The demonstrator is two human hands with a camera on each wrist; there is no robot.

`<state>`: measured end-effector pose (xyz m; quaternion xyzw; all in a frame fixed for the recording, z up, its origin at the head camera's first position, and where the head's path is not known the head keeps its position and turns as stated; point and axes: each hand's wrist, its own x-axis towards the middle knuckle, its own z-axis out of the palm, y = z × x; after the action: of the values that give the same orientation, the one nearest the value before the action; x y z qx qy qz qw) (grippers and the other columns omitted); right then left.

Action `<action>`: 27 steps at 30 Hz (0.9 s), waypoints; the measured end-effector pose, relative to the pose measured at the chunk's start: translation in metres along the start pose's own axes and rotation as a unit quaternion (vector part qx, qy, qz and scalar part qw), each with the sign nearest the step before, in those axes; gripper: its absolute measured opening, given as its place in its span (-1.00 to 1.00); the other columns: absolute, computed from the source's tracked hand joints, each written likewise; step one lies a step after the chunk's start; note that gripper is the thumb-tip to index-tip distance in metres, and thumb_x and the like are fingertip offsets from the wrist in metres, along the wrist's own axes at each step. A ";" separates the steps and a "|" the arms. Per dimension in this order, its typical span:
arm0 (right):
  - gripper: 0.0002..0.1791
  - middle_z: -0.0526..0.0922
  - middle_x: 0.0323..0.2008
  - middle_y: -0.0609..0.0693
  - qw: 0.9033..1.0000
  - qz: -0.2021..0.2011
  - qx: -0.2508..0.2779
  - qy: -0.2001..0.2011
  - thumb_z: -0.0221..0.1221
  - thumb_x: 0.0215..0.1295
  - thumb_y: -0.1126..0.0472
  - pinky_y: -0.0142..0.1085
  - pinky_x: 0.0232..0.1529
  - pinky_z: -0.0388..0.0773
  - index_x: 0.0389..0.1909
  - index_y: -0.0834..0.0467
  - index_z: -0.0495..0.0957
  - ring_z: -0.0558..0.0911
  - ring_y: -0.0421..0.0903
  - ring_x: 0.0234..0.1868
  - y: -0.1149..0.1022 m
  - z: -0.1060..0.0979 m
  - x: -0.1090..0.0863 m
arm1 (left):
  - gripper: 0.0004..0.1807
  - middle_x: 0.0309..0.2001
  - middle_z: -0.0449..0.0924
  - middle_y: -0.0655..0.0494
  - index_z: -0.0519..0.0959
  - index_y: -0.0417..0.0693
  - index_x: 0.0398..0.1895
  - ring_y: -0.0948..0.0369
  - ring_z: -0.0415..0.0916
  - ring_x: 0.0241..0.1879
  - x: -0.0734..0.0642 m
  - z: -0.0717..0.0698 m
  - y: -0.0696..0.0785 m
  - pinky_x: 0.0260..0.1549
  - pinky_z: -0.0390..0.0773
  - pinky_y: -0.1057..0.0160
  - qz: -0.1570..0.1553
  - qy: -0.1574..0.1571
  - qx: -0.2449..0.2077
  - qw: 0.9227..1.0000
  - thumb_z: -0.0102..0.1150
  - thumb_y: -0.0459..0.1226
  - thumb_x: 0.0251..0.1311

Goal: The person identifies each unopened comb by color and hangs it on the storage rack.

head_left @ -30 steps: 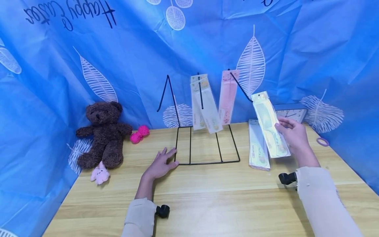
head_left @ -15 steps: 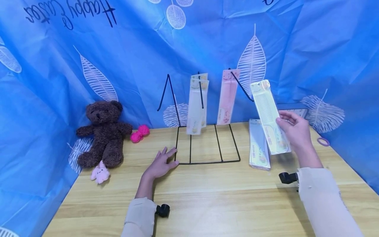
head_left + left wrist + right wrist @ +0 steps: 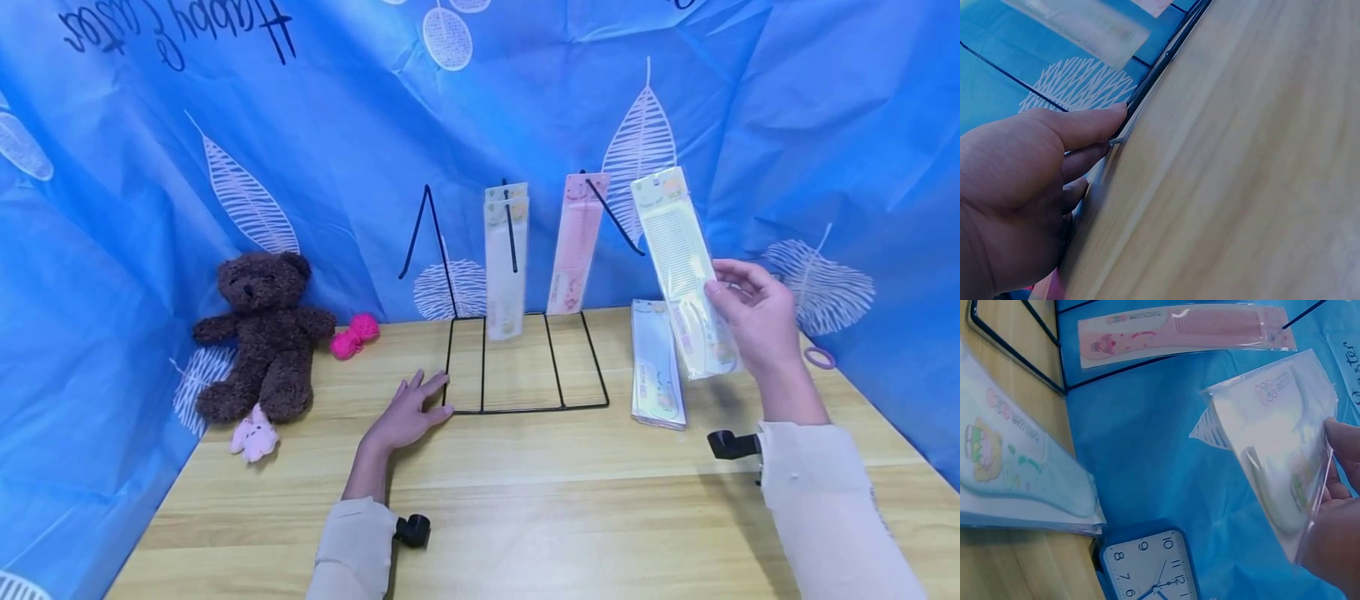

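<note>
My right hand [image 3: 757, 321] pinches a packaged pale comb [image 3: 678, 258] by its lower right edge, raised and tilted beside the rack. Under it on the table lies a stack of packaged combs [image 3: 657, 362]. My left hand [image 3: 405, 417] touches the left front corner of a black wire rack [image 3: 525, 411], thumb and fingers spread. In the left wrist view, the thumb and a fingertip meet the wire. Two pale packaged combs [image 3: 507, 275] hang on the rack's middle hook, one before the other. A pink packaged comb [image 3: 577, 242] hangs on the right hook; the left hook [image 3: 414, 237] is bare.
A brown teddy bear [image 3: 264, 333] sits at the left, with a small pink toy [image 3: 255, 435] at its feet and a bright pink bow-shaped item [image 3: 354, 337] nearby. A clock [image 3: 1150, 565] and a purple ring [image 3: 819, 358] lie at the right. Blue cloth [image 3: 360, 167] backs the table.
My right hand has lifted the packaged comb upward. The front pale comb on the middle hook has swung left, then back to hang nearly straight. My left hand has stayed at the rack's corner.
</note>
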<state>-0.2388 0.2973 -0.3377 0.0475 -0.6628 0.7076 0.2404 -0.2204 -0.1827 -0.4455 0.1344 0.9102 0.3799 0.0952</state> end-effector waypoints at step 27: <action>-0.65 0.72 -0.06 0.15 0.984 -0.133 0.104 -0.059 0.25 0.27 0.56 -0.44 -0.08 0.65 0.07 0.53 0.56 0.73 -0.06 -0.12 -0.047 0.027 -0.011 | -0.31 0.58 0.07 0.01 0.23 -0.10 0.56 -0.06 -0.38 0.60 -0.001 0.000 0.001 0.51 -0.39 -0.14 0.005 -0.001 0.001 1.000 0.16 -0.15 0.45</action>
<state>-0.2169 0.2683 -0.2959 0.2015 -0.5864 0.7304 0.2863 -0.2194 -0.1825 -0.4444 0.1394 0.9098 0.3794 0.0945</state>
